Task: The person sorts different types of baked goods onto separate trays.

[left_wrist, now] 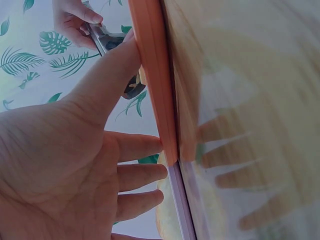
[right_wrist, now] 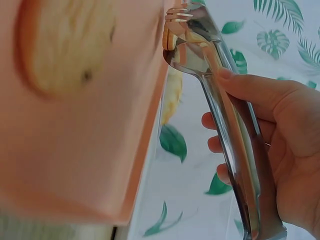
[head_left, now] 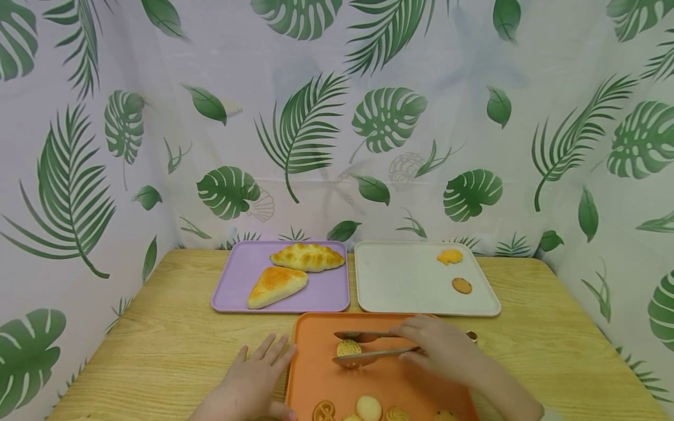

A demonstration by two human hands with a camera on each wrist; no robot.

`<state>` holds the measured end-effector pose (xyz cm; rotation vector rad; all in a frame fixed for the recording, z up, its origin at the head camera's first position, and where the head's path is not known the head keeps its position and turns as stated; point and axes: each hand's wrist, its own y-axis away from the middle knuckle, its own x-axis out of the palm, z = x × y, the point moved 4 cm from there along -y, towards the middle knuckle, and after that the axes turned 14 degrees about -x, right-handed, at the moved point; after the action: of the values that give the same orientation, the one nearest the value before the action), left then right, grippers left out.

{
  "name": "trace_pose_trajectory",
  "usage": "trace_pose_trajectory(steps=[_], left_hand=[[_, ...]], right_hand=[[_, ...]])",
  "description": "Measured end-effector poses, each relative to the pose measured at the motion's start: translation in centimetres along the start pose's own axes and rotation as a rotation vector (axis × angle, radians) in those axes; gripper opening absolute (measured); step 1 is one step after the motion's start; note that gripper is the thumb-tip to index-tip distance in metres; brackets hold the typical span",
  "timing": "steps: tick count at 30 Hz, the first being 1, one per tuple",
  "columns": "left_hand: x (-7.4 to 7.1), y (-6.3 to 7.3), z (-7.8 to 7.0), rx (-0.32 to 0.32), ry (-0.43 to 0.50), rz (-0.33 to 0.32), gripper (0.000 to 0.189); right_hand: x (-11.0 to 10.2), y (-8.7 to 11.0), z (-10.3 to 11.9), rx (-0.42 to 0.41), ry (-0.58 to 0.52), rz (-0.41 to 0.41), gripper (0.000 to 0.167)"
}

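Note:
My right hand (head_left: 439, 348) grips a pair of metal serving tongs (head_left: 380, 354) over the orange tray (head_left: 310, 380). Between the two tong heads is a round speckled cookie (head_left: 348, 348); in the right wrist view the tongs (right_wrist: 232, 135) seem to have it between their tips. With fingers spread and straight, my left hand (head_left: 247, 377) is at the tray's left edge. The left wrist view shows its thumb and a fingertip touching the orange rim (left_wrist: 152, 75). Along the tray's near side lie a pretzel-shaped cookie (head_left: 324, 411), a pale round cookie (head_left: 368, 408) and a swirled cookie (head_left: 397, 414).
Behind on the left, a purple tray (head_left: 237, 280) bears a braided bread (head_left: 308, 257) and a triangular bread (head_left: 276, 286). A white tray (head_left: 400, 280) on the right holds a yellow leaf-like cookie (head_left: 450, 256) and a brown oval cookie (head_left: 462, 285). Leaf-printed curtains surround the wooden table (head_left: 158, 327).

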<state>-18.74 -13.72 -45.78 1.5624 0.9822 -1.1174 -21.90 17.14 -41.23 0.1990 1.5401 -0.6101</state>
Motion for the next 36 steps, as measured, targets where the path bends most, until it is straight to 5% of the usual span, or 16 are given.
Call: trace_pose_trajectory(steps=[19,36], left_hand=[[-0.1,0.2,-0.1,0.005,0.002,-0.013,0.109],[0.0,0.0,0.1,0.008,0.012,-0.005,0.108]], right_hand=[[-3.1,3.3,-6.8,0.199,0.127,-0.112,0.041],[-4.1,4.2,-13.5,0.419,0.040,-0.009,0.047]])
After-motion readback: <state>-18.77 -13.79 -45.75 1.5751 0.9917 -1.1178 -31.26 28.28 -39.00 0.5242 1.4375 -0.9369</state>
